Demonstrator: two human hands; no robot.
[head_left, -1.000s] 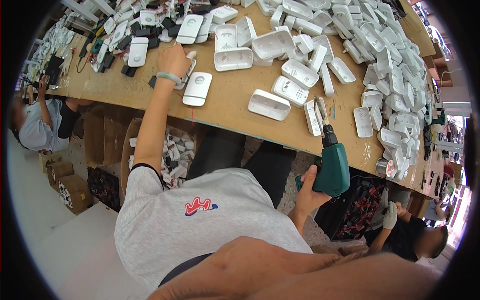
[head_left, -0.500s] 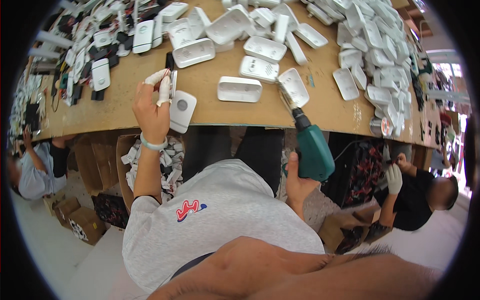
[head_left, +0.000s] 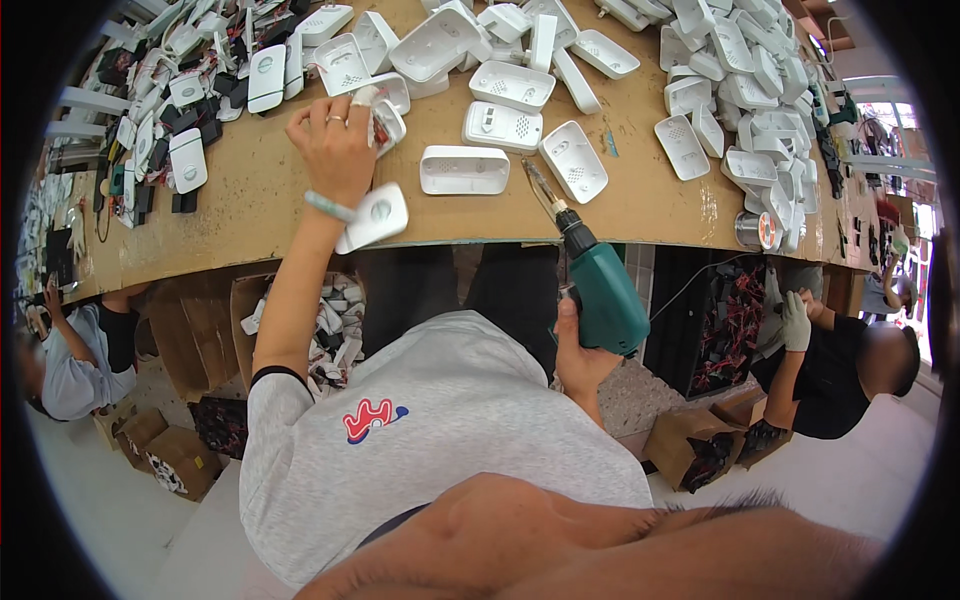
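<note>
My left hand [head_left: 340,145], with white tape on its fingertips and a ring, is at the middle left of the table. Its fingers are closed on a white plastic casing [head_left: 391,128], partly hidden; something reddish shows at the fingertips. Below the wrist, a white cover with a round grey patch [head_left: 381,211] lies at the table's front edge. My right hand [head_left: 583,355] grips a green soldering gun [head_left: 608,300]. Its thin tip points up and left over the table, near an open white casing [head_left: 574,162] and another white casing [head_left: 464,170].
White casings [head_left: 745,80] are heaped at the right, and parts with black pieces and wires [head_left: 185,90] at the left. A wire spool [head_left: 755,230] stands near the right front edge. Below are a box of white parts [head_left: 335,340] and cartons [head_left: 190,320]. Other people work at both sides.
My left hand has moved up and right, carrying the casing toward the other casings. The soldering gun has shifted slightly left, its tip away from the open casing.
</note>
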